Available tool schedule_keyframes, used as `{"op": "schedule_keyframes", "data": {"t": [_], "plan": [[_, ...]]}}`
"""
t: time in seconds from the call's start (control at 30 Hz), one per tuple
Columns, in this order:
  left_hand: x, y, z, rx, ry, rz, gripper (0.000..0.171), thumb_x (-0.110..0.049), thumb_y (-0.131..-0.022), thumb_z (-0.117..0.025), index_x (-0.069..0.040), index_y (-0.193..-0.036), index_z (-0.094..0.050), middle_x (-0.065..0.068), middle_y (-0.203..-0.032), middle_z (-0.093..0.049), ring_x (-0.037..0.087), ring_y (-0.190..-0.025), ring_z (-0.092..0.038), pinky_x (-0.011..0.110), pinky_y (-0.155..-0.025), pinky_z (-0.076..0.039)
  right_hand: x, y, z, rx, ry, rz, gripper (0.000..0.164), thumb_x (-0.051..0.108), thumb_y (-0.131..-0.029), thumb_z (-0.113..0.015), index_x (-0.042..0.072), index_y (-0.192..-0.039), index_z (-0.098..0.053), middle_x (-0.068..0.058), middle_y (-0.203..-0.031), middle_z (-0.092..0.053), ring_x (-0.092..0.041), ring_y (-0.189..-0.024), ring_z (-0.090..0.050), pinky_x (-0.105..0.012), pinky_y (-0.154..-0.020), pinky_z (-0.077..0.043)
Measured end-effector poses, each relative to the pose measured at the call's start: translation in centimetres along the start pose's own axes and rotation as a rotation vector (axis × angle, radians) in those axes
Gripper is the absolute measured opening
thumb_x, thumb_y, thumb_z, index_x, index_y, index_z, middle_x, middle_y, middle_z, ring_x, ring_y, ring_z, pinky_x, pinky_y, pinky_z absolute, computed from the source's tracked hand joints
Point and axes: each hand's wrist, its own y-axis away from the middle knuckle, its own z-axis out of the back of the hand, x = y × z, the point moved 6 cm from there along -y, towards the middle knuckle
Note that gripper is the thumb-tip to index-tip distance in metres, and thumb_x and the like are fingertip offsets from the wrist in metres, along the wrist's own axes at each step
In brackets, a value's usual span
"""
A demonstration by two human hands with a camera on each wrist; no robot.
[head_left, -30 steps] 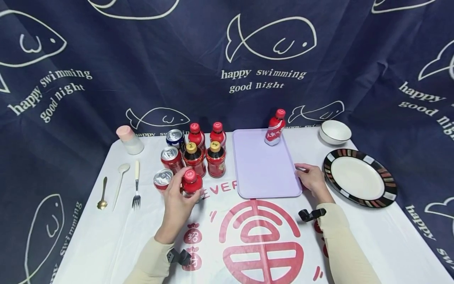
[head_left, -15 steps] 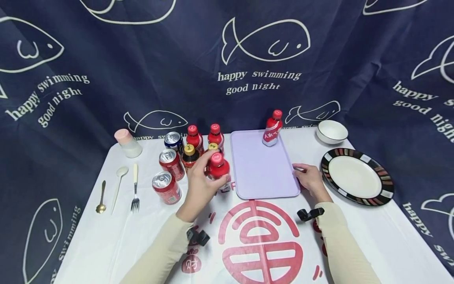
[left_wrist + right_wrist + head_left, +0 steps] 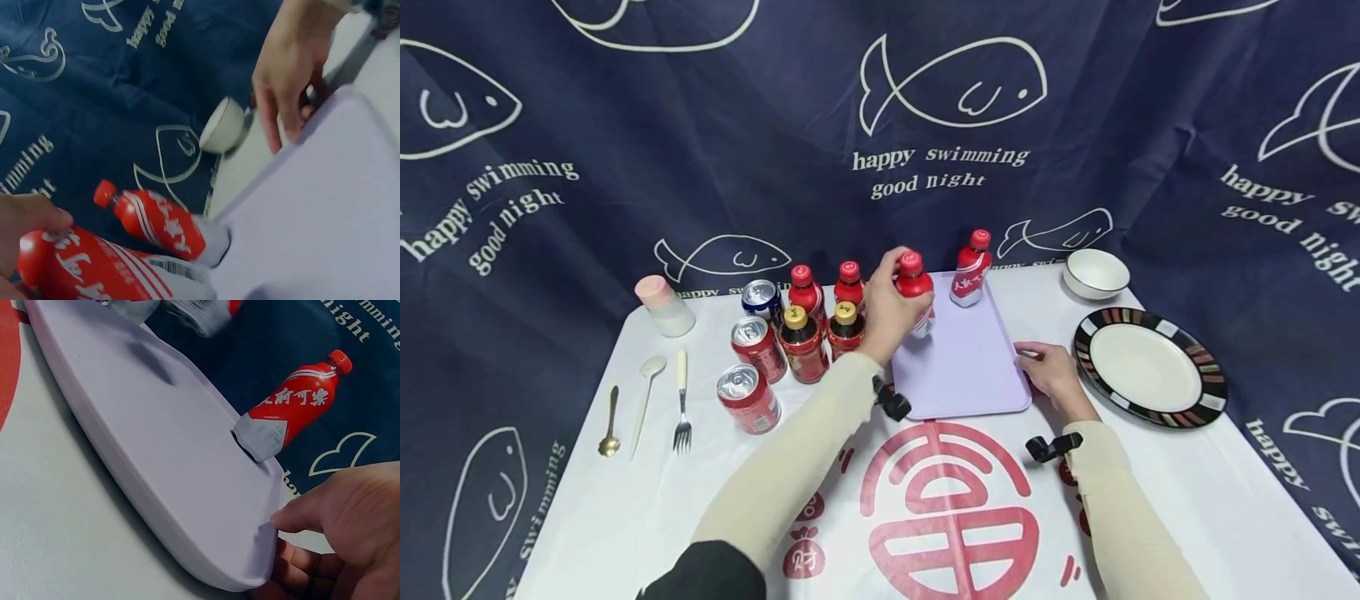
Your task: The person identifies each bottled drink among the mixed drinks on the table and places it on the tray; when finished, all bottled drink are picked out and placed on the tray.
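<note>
My left hand point(image 3: 889, 307) grips a red-labelled soda bottle point(image 3: 914, 282) round its upper part, over the back left of the lilac tray point(image 3: 962, 371). In the left wrist view the held bottle point(image 3: 94, 265) is upright-side with its cap end hidden by the thumb and fingers. A second red soda bottle point(image 3: 290, 406) stands at the tray's back right corner. My right hand point(image 3: 1051, 371) holds the tray's right edge; the right wrist view has its thumb point(image 3: 300, 512) on the rim and the other fingers curled beneath it.
Left of the tray stand red bottles point(image 3: 848, 283), yellow-capped bottles point(image 3: 803, 346), red cans point(image 3: 750, 400) and a blue can point(image 3: 762, 298). Farther left are a pink-lidded jar point(image 3: 666, 308), fork point(image 3: 682, 400) and spoons point(image 3: 643, 400). A bowl point(image 3: 1096, 275) and dark-rimmed plate point(image 3: 1086, 354) lie right.
My left hand has carried the red soda bottle from beside the front can, rightward and back, over the tray. My right hand has stayed at the tray's edge.
</note>
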Motion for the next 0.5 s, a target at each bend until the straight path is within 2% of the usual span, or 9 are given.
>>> {"op": "schedule_keyframes", "data": {"t": [0.1,0.23,0.37,0.5], "plan": [[0.2,-2.1,-1.7,-0.039,-0.023,0.019,0.063,-0.012,-0.063,-0.079,-0.026,-0.118,-0.053,0.001,-0.108,-0.061,0.016,-0.099,-0.056,0.032,-0.086,-0.045,0.1,-0.1,0.6,-0.019,-0.001,0.008,0.035,0.014,-0.085,-0.057,0.007,-0.119,-0.061,-0.018,-0.096,-0.062,-0.017,-0.074,-0.057,-0.017,-0.049,-0.044],[1.3,-4.2,-3.4,-0.071,-0.029,0.100,0.065,-0.010,-0.066,-0.078,-0.027,-0.122,-0.051,0.004,-0.109,-0.057,0.019,-0.104,-0.051,0.034,-0.088,-0.045,0.0,-0.3,0.9,-0.050,0.001,0.016,0.034,0.014,-0.084,-0.058,0.008,-0.117,-0.063,-0.018,-0.095,-0.064,-0.016,-0.070,-0.058,-0.016,-0.048,-0.043],[2.4,-5.1,-4.2,-0.069,-0.071,0.171,0.069,-0.006,-0.066,-0.078,-0.028,-0.123,-0.048,0.005,-0.109,-0.055,0.020,-0.106,-0.050,0.035,-0.090,-0.045,0.0,-0.4,0.4,-0.024,-0.018,0.013,0.035,0.015,-0.085,-0.058,0.008,-0.118,-0.062,-0.018,-0.096,-0.063,-0.015,-0.070,-0.058,-0.016,-0.048,-0.043],[3.4,-5.0,-5.0,-0.048,-0.127,0.233,0.069,-0.005,-0.065,-0.079,-0.030,-0.121,-0.048,0.005,-0.107,-0.055,0.020,-0.106,-0.051,0.034,-0.091,-0.043,-0.2,-0.4,0.1,-0.013,-0.031,0.000,0.035,0.014,-0.084,-0.058,0.008,-0.118,-0.062,-0.019,-0.097,-0.064,-0.014,-0.070,-0.058,-0.016,-0.048,-0.044]]}}
